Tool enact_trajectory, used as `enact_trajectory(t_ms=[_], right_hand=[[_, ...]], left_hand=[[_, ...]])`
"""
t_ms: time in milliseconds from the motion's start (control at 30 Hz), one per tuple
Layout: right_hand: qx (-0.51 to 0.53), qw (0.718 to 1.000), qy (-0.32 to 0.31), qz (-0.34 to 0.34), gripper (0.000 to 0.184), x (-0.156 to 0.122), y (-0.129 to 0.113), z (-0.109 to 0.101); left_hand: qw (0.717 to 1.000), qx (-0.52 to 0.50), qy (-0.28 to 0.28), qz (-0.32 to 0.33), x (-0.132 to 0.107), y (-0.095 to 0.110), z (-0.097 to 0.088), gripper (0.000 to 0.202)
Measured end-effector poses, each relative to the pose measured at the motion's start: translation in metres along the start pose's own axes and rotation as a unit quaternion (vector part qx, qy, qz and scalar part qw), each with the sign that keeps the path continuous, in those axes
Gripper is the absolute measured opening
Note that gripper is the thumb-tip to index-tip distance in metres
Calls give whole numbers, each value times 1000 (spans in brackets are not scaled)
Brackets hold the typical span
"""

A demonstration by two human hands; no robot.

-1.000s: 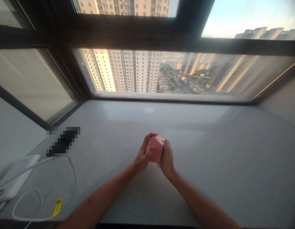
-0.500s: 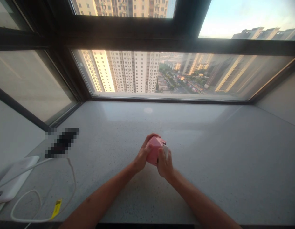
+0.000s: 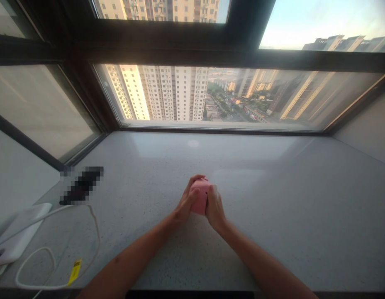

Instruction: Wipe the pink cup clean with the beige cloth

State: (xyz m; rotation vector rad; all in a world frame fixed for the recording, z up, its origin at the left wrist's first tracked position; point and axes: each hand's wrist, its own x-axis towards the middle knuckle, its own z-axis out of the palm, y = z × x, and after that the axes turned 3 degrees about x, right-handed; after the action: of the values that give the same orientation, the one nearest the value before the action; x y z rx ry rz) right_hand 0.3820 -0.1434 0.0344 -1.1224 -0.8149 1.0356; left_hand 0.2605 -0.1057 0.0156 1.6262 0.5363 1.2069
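Observation:
Both my hands hold a small pink cube-shaped object [image 3: 202,196] in front of me, above a speckled grey stone sill [image 3: 261,199]. My left hand [image 3: 188,200] grips its left side, with the fingers curled over the top. My right hand [image 3: 215,209] presses against its right side. The hands hide most of the object, and I cannot tell whether it touches the stone.
A pixelated dark object [image 3: 82,185] lies on the sill at left. Beyond it sit a white flat device [image 3: 15,236], a looped white cable [image 3: 54,265] and a yellow tag [image 3: 74,272]. Dark-framed windows [image 3: 211,95] run along the far edge.
The pink object has turned between my hands, with a corner no longer pointing up. My hands now sit closer together and cover more of it.

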Motion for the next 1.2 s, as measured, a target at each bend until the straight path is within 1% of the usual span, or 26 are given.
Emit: enact_trajectory(t_ms=[33,67,133,167,200,233,300,333,367,400,467,533,567,600,667,733,800,867,900,967,1000,1033,1067,1100,1133,1200], right_hand=[[3,1000,6,7,72,0,-1,0],[21,999,18,24,71,1,-2,0],[75,994,35,70,70,3,-4,3],[94,991,37,84,70,3,-5,4],[98,991,36,85,71,3,-5,4],[84,993,30,72,72,2,-5,4],[21,999,14,21,74,1,-4,1],[-10,1000,3,0,75,1,-4,0],[-31,999,-6,-11,75,1,-4,-2],[-38,999,-9,-11,74,1,-4,-3],[-5,1000,7,17,71,3,-6,-2],[44,997,28,50,69,5,-7,1],[53,997,31,56,69,5,-7,2],[45,997,24,51,71,5,-6,2],[-15,1000,-5,17,74,3,-3,0],[-74,997,-31,-16,76,3,0,-4],[-82,996,-37,-19,76,4,2,-8],[-41,998,-38,1,74,8,1,-8],[-11,999,-37,16,72,10,1,-7],[58,996,-22,60,69,13,-1,-3],[86,993,-10,83,67,14,-1,-2],[106,990,4,98,66,13,-1,0],[110,988,15,103,66,12,0,1],[97,991,17,95,67,10,1,1],[68,995,10,73,69,8,2,0],[-8,1000,-13,22,72,4,3,-1]], left_hand=[[1000,13,9,15,0,0,0,53],[997,48,14,59,0,0,-1,55],[977,133,7,166,2,0,-4,61],[968,154,-1,197,4,0,-6,64],[969,149,-7,196,5,1,-7,65],[979,121,-9,161,5,1,-6,62],[999,28,-10,42,5,1,-4,55],[1000,-8,-10,-8,4,1,-3,52],[999,-21,-5,-29,4,1,-2,50],[1000,-7,3,-16,3,1,-1,50],[993,78,21,88,3,1,-3,55],[972,146,25,181,4,2,-5,63],[972,143,23,185,5,3,-5,64],[981,115,25,153,5,4,-4,62],[999,23,35,26,6,6,-1,55],[995,-46,37,-84,6,7,4,53],[989,-67,32,-125,5,6,5,55],[992,-54,34,-113,5,5,3,60],[995,-35,33,-85,5,4,1,64],[999,35,10,18,5,3,-5,80],[994,76,-9,75,5,2,-7,87],[986,111,-28,120,5,2,-9,90],[980,129,-35,144,5,2,-9,86],[981,129,-28,140,4,3,-9,75],[988,109,-10,110,4,3,-7,61],[998,50,27,18,3,5,-2,47]])
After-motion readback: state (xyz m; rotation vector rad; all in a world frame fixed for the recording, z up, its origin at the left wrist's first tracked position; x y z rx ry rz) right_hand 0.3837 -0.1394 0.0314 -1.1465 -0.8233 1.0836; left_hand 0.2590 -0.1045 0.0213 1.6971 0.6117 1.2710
